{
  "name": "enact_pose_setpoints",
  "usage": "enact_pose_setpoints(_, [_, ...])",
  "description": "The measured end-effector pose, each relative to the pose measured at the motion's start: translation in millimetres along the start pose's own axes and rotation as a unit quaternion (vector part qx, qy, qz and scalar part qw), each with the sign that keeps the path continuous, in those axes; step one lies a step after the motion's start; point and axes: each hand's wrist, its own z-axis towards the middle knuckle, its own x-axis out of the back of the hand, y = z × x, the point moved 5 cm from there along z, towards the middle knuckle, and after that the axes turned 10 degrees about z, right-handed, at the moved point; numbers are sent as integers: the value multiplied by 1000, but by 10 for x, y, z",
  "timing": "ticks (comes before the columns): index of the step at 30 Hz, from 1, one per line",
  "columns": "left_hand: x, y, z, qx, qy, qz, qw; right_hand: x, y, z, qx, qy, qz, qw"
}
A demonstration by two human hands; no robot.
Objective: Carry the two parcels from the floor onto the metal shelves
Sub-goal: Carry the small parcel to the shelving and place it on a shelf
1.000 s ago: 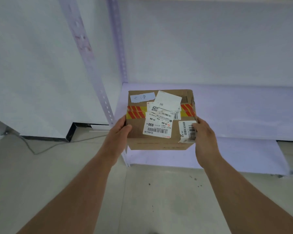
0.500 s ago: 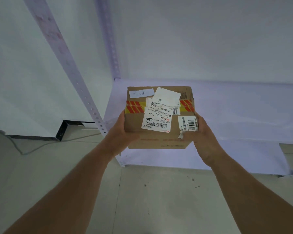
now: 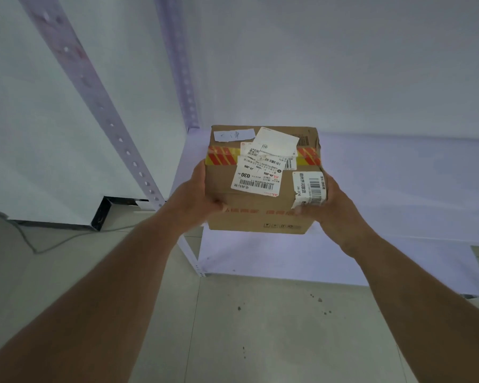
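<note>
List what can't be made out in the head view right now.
- Second parcel: none in view.
- Cardboard box underside: faces away from the camera.
- Left hand and right hand fingers: mostly behind the box.
- Label small print: too fine.
- Shelf right end: cut off by the frame.

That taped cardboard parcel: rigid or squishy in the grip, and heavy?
The cardboard parcel probably stays rigid: its edges look square between the left hand and right hand. Likely lightish, since it is held out on extended arms. Unlikely to roll.

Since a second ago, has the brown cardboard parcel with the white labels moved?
Yes. The brown cardboard parcel has gone up and forward toward the white metal shelf; it sat nearer the shelf's front edge before.
</note>
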Motion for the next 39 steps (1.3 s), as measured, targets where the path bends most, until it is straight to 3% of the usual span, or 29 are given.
enact_pose_setpoints(6, [52,38,241,-9,4,-7,1000,77,-111,250,0,9,-71,997])
enact_pose_setpoints(29, [112,16,484,-13,-2,-20,1000,49,-171,415,-16,23,-33,999])
enact_pose_setpoints(39, [118,65,169,-1,37,-12,999,42,-432,139,-52,110,-176,977])
